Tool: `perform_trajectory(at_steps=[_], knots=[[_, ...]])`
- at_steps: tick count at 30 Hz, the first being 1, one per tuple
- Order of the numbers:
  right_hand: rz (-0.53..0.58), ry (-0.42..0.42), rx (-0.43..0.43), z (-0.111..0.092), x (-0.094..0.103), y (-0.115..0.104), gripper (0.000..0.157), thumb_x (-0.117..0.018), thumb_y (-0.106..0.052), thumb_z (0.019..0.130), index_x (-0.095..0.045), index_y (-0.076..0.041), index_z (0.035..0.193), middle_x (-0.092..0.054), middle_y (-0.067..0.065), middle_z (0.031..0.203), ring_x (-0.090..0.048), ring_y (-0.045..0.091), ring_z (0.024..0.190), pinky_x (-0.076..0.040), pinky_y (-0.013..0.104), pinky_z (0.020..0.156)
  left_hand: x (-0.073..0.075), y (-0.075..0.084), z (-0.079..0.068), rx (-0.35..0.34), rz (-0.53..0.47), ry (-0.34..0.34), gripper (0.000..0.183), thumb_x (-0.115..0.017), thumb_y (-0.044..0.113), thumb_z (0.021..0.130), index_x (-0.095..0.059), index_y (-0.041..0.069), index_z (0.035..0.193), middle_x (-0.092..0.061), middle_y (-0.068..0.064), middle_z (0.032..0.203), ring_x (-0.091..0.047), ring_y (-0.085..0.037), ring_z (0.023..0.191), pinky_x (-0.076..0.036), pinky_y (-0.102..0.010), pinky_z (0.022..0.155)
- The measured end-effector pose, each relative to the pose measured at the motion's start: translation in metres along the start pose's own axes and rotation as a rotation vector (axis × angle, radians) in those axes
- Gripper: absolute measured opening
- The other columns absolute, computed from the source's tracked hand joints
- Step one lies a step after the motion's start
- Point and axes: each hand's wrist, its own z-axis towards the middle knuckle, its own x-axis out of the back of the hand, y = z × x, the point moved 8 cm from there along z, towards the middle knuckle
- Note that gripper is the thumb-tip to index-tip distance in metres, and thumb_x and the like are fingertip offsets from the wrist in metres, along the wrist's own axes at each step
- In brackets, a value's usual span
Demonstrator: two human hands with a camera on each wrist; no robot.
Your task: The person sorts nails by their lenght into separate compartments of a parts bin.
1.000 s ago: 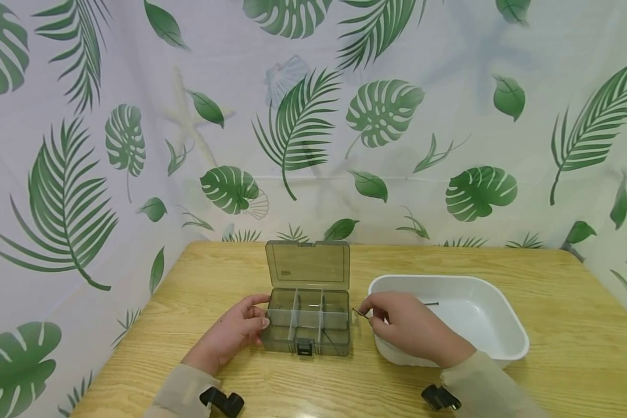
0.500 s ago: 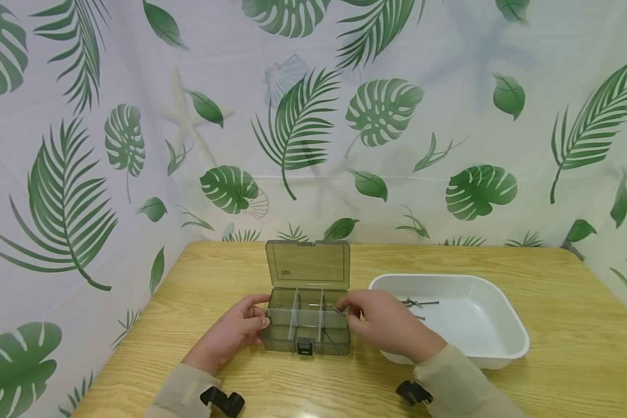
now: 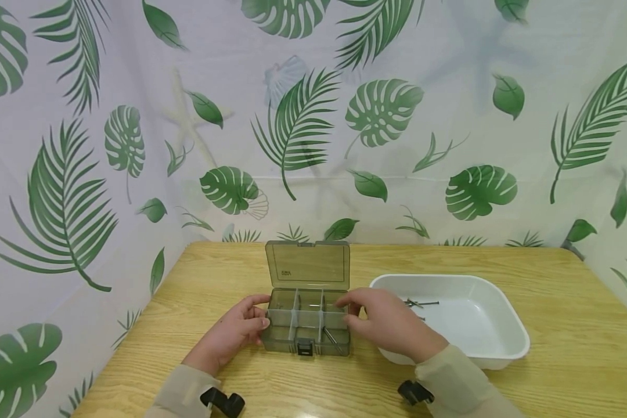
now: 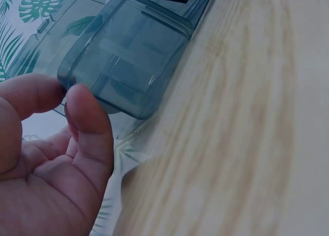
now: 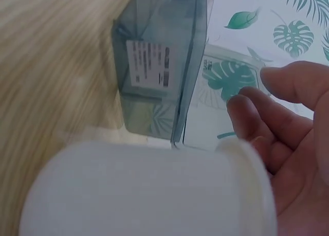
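A smoky clear compartment box stands on the table with its lid raised. My left hand holds its left side, thumb and index finger at the corner in the left wrist view. Thin metal screws or nails lie slanted in the front right compartment; which of the two I cannot tell. Over the box's right edge is my right hand, its thumb and fingers apart with nothing between them in the right wrist view. More such pieces lie in the white basin, partly hidden by that hand.
The wooden table runs back to a leaf-patterned cloth behind it. The basin stands close to the box on its right, below my right forearm. A label shows on the box's right wall.
My right hand has moved left from the basin to the box and let go of the thin metal piece it pinched. The front right compartment now shows more metal. My left hand stays put.
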Motion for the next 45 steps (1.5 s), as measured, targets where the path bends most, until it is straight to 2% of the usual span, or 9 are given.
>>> perform_trajectory(at_steps=[7, 13, 21, 25, 29, 34, 39, 42, 45], knots=[[-0.021, 0.031, -0.003, -0.009, 0.009, 0.019, 0.025, -0.065, -0.019, 0.097, -0.072, -0.017, 0.121, -0.06, -0.018, 0.087, -0.05, 0.009, 0.069, -0.045, 0.032, 0.064, -0.001, -0.001, 0.001, -0.005, 0.005, -0.009, 0.062, -0.059, 0.007, 0.1, -0.031, 0.002, 0.155, -0.051, -0.009, 0.101, -0.048, -0.016, 0.074, -0.053, -0.031, 0.066], [-0.026, 0.088, -0.004, -0.024, 0.03, 0.039, 0.024, -0.066, -0.017, 0.096, -0.072, -0.017, 0.119, -0.061, -0.016, 0.089, -0.052, 0.008, 0.072, -0.047, 0.03, 0.065, -0.002, -0.003, 0.002, -0.011, 0.0, -0.011, 0.062, -0.059, 0.007, 0.1, -0.03, 0.002, 0.155, -0.05, -0.01, 0.102, -0.048, -0.016, 0.073, -0.053, -0.031, 0.066], [-0.114, 0.141, -0.064, -0.043, 0.066, 0.086, 0.025, -0.068, -0.018, 0.096, -0.071, -0.012, 0.12, -0.062, -0.01, 0.092, -0.051, 0.011, 0.073, -0.044, 0.031, 0.063, -0.003, -0.005, 0.002, -0.008, -0.012, -0.026, 0.064, -0.06, 0.008, 0.1, -0.029, 0.003, 0.156, -0.05, -0.009, 0.102, -0.049, -0.018, 0.08, -0.053, -0.031, 0.066], [-0.148, 0.137, -0.102, -0.048, 0.074, 0.104, 0.029, -0.068, -0.018, 0.095, -0.07, -0.007, 0.122, -0.063, -0.006, 0.094, -0.051, 0.012, 0.075, -0.044, 0.033, 0.064, -0.001, -0.004, 0.001, -0.004, -0.011, -0.018, 0.064, -0.061, 0.008, 0.1, -0.029, 0.003, 0.156, -0.049, -0.009, 0.102, -0.048, -0.018, 0.078, -0.053, -0.032, 0.066], [-0.16, 0.092, -0.102, -0.047, 0.069, 0.116, 0.031, -0.07, -0.018, 0.094, -0.07, -0.005, 0.122, -0.065, -0.003, 0.097, -0.054, 0.013, 0.078, -0.047, 0.035, 0.068, 0.0, -0.003, 0.0, 0.004, 0.007, -0.012, 0.064, -0.061, 0.009, 0.1, -0.03, 0.004, 0.156, -0.05, -0.01, 0.104, -0.047, -0.016, 0.073, -0.052, -0.032, 0.067], [-0.178, 0.003, -0.102, -0.044, 0.053, 0.125, 0.031, -0.073, -0.019, 0.092, -0.071, -0.006, 0.12, -0.065, -0.001, 0.102, -0.058, 0.016, 0.089, -0.051, 0.04, 0.076, 0.0, -0.002, 0.0, 0.002, 0.004, -0.017, 0.064, -0.06, 0.009, 0.1, -0.03, 0.004, 0.156, -0.051, -0.01, 0.104, -0.046, -0.015, 0.07, -0.053, -0.032, 0.067], [-0.138, -0.095, -0.168, -0.044, 0.036, 0.132, 0.035, -0.073, -0.018, 0.091, -0.07, -0.009, 0.125, -0.065, -0.003, 0.107, -0.058, 0.016, 0.093, -0.05, 0.041, 0.08, 0.0, 0.0, 0.0, -0.007, -0.002, -0.017, 0.063, -0.059, 0.006, 0.1, -0.029, 0.002, 0.155, -0.05, -0.01, 0.102, -0.047, -0.015, 0.069, -0.054, -0.031, 0.066], [-0.111, -0.12, -0.187, -0.045, 0.031, 0.133, 0.037, -0.073, -0.017, 0.091, -0.069, -0.01, 0.127, -0.064, -0.005, 0.107, -0.056, 0.014, 0.091, -0.048, 0.039, 0.078, 0.0, 0.0, 0.0, -0.004, 0.0, -0.014, 0.063, -0.059, 0.007, 0.1, -0.029, 0.002, 0.156, -0.051, -0.01, 0.102, -0.046, -0.015, 0.069, -0.053, -0.032, 0.066], [-0.122, -0.121, -0.171, -0.047, 0.031, 0.131, 0.034, -0.072, -0.017, 0.091, -0.07, -0.01, 0.124, -0.064, -0.007, 0.102, -0.055, 0.013, 0.089, -0.048, 0.04, 0.077, 0.0, 0.0, 0.0, 0.003, 0.005, -0.008, 0.064, -0.059, 0.008, 0.1, -0.029, 0.003, 0.156, -0.051, -0.01, 0.104, -0.046, -0.015, 0.068, -0.053, -0.033, 0.066]])
